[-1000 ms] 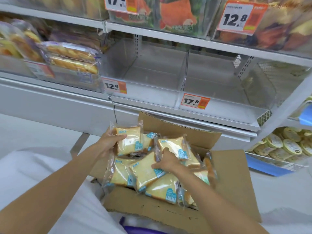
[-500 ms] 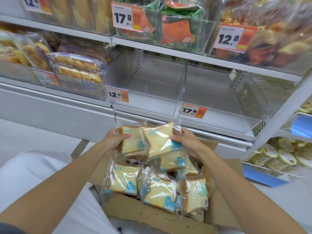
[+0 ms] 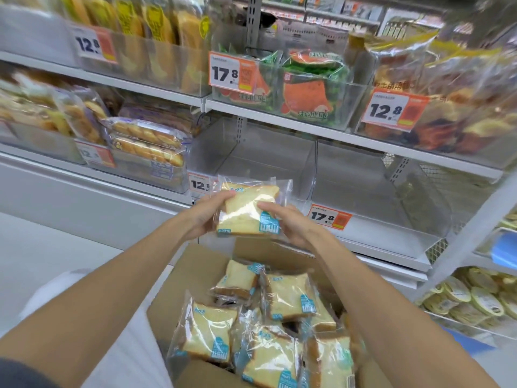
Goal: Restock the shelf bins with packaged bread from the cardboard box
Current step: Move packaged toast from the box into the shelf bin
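Supermarket shelving fills the background; empty clear plastic shelf bins (image 3: pixel 265 161) sit above and beyond the open brown cardboard box (image 3: pixel 181 287). My left hand (image 3: pixel 207 217) and right hand (image 3: pixel 288 225) each grasp one side of the clear-wrapped, blue-printed packaged bread (image 3: pixel 246 208), raised above the box's far flap, short of the bins. Advised: keep it level, clear the bin's front lip, and seat it rearward without squeezing the slices.
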The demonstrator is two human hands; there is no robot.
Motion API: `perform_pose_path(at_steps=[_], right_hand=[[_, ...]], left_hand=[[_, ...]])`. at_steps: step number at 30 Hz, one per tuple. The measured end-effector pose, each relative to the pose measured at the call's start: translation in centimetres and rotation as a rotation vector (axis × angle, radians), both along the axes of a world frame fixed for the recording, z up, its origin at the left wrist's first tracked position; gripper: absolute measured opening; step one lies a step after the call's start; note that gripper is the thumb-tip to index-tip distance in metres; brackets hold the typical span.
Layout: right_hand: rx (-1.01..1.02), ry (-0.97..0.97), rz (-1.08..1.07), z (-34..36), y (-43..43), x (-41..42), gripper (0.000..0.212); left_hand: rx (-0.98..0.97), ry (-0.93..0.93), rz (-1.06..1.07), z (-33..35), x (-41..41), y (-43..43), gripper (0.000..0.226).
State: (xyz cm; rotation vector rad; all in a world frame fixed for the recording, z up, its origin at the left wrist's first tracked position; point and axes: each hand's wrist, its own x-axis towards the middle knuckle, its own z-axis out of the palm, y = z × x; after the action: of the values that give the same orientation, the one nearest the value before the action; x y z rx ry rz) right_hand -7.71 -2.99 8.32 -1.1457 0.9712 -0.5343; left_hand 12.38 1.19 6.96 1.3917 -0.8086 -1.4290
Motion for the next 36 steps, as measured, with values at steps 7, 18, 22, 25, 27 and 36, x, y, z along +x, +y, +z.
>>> perform_pose_path(at_steps=[7, 18, 22, 25, 27, 36], right_hand=[[0.028, -0.093, -0.153, 3.9, -7.9, 4.9, 0.034], [-0.189, -0.114, -0.419, -2.7, -25.5, 12.7, 0.057], [-0.647, 0.34, -0.294, -6.9, -29.0, 13.6, 0.071], [-0.719, 0.263, -0.29, -7.5, -29.6, 13.9, 0.061], [-0.672, 0.126, -0.255, -6.8, -29.1, 13.9, 0.052], [-1.381, 1.022, -0.063, -5.9, -27.5, 13.6, 0.108]], left_hand=[[-0.225, -0.499, 0.2, 3.9, 5.0, -7.1, 0.052], [-0.807, -1.328, 0.609, -4.2, 13.3, -15.4, 0.025], [-0.804, -1.313, 0.618, -4.1, 13.3, -15.7, 0.02], [-0.832, -1.293, 0.636, -4.3, 13.2, -15.7, 0.014], [-0.842, -1.277, 0.65, -4.5, 13.2, -15.6, 0.012], [-0.841, -1.253, 0.642, -4.6, 13.0, -15.2, 0.01]])
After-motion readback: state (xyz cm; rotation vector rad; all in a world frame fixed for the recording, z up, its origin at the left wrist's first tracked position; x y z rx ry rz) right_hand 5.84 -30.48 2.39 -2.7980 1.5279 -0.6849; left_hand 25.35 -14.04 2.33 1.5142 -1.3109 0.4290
